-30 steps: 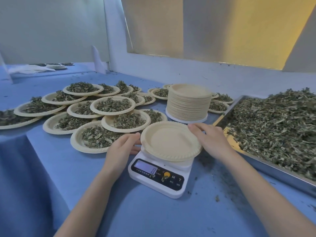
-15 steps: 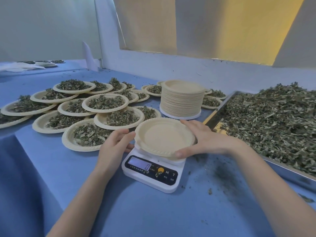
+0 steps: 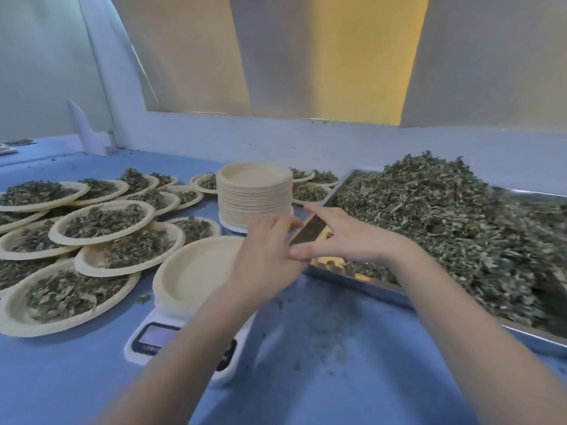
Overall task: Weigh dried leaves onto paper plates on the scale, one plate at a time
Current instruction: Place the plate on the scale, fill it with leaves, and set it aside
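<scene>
A blue table (image 3: pixel 322 378) fills the lower view, with a pale wall and yellow-lit panels behind it. On its right side a metal tray (image 3: pixel 352 273) holds a high heap of dried leaves (image 3: pixel 445 216), with bare yellowish patches near its left corner. Filled plates (image 3: pixel 101 222) crowd the left of the table, overlapping one another, each with a small pile of leaves; a few more sit behind the stack (image 3: pixel 254 194) of unused plates at centre back.

In front of the stack a white scale (image 3: pixel 159 335) stands on the table with its display toward the viewer. An empty plate (image 3: pixel 190 268) lies on its platform with no leaves in it yet. Crumbs of leaf dust the cloth between scale and tray.

Both forearms reach in from the bottom edge. The left hand (image 3: pixel 267 250) crosses over the right part of the empty plate, its fingers extended toward the tray corner; whether it grips anything cannot be told. The right hand (image 3: pixel 340 237) lies over the tray's left corner, fingers straight and spread, its thumb tip touching the left hand. It holds nothing that can be seen.
</scene>
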A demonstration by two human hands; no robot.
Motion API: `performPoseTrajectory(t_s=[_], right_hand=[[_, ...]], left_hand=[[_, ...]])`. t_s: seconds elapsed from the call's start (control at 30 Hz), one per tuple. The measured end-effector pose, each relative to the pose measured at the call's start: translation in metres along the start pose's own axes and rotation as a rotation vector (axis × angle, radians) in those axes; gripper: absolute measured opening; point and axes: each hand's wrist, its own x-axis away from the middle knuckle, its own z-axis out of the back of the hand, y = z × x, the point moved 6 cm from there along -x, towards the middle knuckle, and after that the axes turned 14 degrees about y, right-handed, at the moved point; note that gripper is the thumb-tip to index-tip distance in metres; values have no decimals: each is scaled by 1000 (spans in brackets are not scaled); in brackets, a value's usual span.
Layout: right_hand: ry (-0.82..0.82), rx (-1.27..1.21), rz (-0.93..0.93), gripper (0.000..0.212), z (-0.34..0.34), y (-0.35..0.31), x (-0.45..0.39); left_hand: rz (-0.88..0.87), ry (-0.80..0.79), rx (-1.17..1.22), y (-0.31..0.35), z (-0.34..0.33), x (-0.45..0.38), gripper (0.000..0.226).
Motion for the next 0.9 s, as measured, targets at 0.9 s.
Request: performPoseTrajectory(t_s=[0.9], right_hand=[[-277, 707, -225, 86, 68, 145, 8]], left_hand=[[239, -934, -130, 36, -148, -33, 89]])
